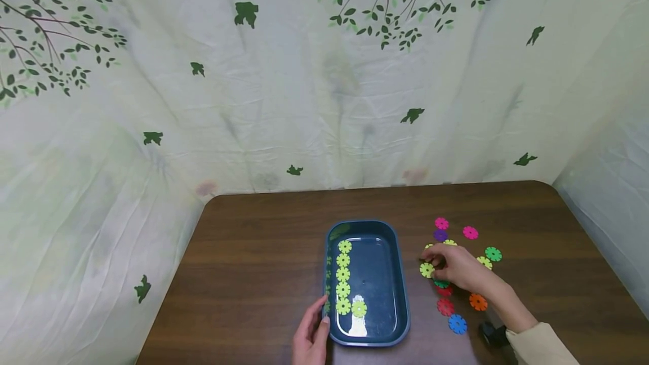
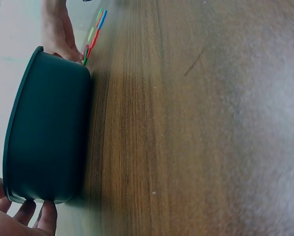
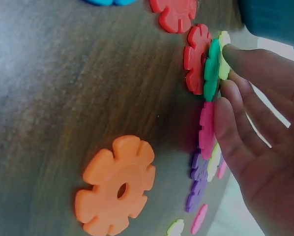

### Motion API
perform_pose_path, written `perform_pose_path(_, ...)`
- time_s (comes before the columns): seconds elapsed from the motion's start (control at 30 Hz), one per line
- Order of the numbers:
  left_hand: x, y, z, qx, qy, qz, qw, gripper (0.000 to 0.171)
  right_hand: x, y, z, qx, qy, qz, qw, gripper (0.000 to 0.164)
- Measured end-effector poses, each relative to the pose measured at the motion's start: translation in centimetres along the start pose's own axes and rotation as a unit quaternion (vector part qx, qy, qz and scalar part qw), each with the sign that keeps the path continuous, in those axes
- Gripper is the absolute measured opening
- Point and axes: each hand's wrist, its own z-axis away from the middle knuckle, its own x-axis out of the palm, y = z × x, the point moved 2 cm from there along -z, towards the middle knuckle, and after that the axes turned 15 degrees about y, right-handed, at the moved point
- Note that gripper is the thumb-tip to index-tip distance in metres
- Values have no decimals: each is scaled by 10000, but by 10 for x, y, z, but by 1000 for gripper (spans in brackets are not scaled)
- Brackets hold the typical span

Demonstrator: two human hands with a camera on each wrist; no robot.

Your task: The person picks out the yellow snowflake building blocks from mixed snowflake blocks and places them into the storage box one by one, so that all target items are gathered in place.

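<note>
A deep blue tray point(image 1: 400, 275) stands on the table, holding a column of several yellow-green flower-shaped discs point(image 1: 343, 274) along its left side. One more yellow-green disc point(image 1: 359, 309) lies beside the column's near end. My left hand point(image 1: 311, 334) grips the tray's near left rim, thumb on top and fingers against the outer wall. To the right of the tray, my right hand point(image 1: 458, 266) pinches a yellow-green flower disc point(image 1: 427, 270) between thumb and fingers. Below that disc lie a green disc point(image 3: 212, 71) and a red disc point(image 3: 197, 59), partly overlapped.
Scattered flower discs surround the right hand: an orange disc point(image 1: 478, 302), a blue disc point(image 1: 457, 324), a green disc point(image 1: 493, 253), a purple disc point(image 1: 440, 235) and pink ones. The brown table point(image 1: 263, 258) ends at a leaf-printed cloth point(image 1: 345, 100) behind.
</note>
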Motion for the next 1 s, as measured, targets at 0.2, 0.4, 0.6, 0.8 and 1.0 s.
perform_pose_path(0.2, 0, 1, 1, -68, -15, -4, 10000, 38, 1, -2, -1, 35, -114, 94, 9999, 34)
perform_pose_path(0.4, 0, 2, 1, -73, -34, -102, 9999, 38, 2, -3, -3, 115, -166, 66, 9998, 33)
perform_pose_path(0.6, 0, -1, 0, -4, -27, 111, 9999, 39, 4, -1, -4, 150, -274, 33, 9995, 32)
perform_pose_path(0.8, 0, -2, 0, 19, -37, 101, 9999, 39, 5, 1, -4, -66, -144, 96, 9998, 29)
perform_pose_path(1.0, 1, -1, 0, 47, 26, 100, 9999, 39, 9, 1, -3, -314, 204, 326, 9988, 29)
